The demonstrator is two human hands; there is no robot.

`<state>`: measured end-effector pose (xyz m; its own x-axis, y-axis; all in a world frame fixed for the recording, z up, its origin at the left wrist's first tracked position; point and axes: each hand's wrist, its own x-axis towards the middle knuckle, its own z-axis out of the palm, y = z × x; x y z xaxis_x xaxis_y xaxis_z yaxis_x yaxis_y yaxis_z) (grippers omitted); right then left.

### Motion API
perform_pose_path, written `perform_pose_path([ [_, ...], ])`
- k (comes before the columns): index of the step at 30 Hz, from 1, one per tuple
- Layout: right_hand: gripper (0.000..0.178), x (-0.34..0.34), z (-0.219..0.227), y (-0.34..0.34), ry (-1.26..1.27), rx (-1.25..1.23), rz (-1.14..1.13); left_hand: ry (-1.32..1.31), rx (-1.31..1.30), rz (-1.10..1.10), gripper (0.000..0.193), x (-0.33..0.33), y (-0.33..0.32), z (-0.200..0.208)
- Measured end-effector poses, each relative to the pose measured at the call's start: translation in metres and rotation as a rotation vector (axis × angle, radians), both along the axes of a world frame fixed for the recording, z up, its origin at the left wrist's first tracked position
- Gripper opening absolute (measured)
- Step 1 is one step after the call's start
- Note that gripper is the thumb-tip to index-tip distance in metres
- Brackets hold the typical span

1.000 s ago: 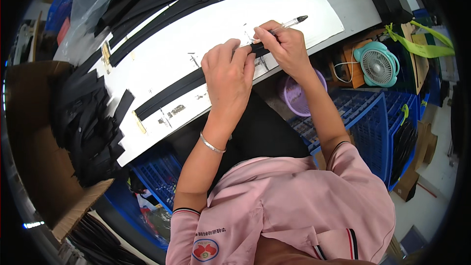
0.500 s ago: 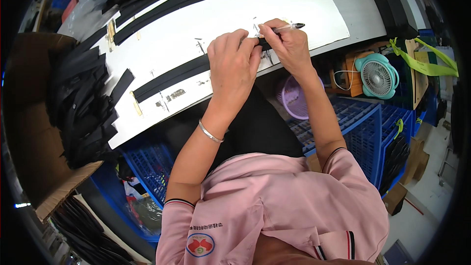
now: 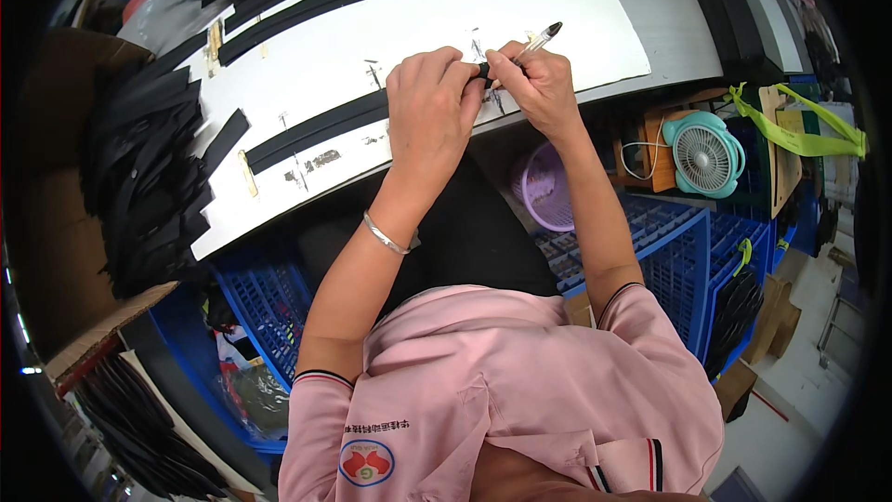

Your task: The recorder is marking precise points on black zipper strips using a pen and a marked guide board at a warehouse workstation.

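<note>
Long, flat, black fabric strip [image 3: 321, 131] lay on flat white board [image 3: 576, 19] under left hand [image 3: 429, 107], finger pinch unclear. Right hand [image 3: 544, 88] grasped slim clear-plastic pen [image 3: 539, 42]. Strip seemed light, limp, best held near ends.

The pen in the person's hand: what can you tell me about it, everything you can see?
The pen is slim, with a clear barrel that looks like plastic and a black end. It is held in the right hand, slanting, with the black end sticking up past the fingers toward the picture's upper right, over the white board. Its lower part is hidden by the hand, so I cannot tell whether that end touches the black strip.
</note>
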<state>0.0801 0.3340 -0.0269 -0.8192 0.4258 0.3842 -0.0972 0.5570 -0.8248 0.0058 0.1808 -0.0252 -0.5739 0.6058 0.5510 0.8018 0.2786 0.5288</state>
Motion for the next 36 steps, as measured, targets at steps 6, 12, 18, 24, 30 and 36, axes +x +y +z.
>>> perform_pose_path([
  [6,0.025,-0.004,0.001,0.000,-0.016,0.086,0.028,0.009,-0.013,0.036,0.020,-0.002,-0.005,-0.001],
  [12,0.026,0.014,0.000,0.003,0.019,-0.311,-0.105,-0.041,-0.112,0.104,0.041,0.020,-0.043,0.007],
  [18,0.023,0.010,-0.007,-0.003,0.225,-0.412,-0.237,-0.049,-0.228,0.042,0.040,-0.018,-0.060,0.003],
  [24,0.022,0.006,-0.006,-0.003,0.207,-0.371,-0.226,-0.116,-0.286,-0.009,0.044,-0.081,-0.046,0.006],
  [30,0.022,0.005,-0.008,-0.003,0.184,-0.340,-0.215,0.084,-0.263,0.292,0.037,-0.080,-0.139,0.012],
  [36,0.020,0.007,-0.003,-0.003,0.152,-0.325,-0.195,-0.018,-0.343,0.576,0.038,-0.100,-0.217,0.006],
])
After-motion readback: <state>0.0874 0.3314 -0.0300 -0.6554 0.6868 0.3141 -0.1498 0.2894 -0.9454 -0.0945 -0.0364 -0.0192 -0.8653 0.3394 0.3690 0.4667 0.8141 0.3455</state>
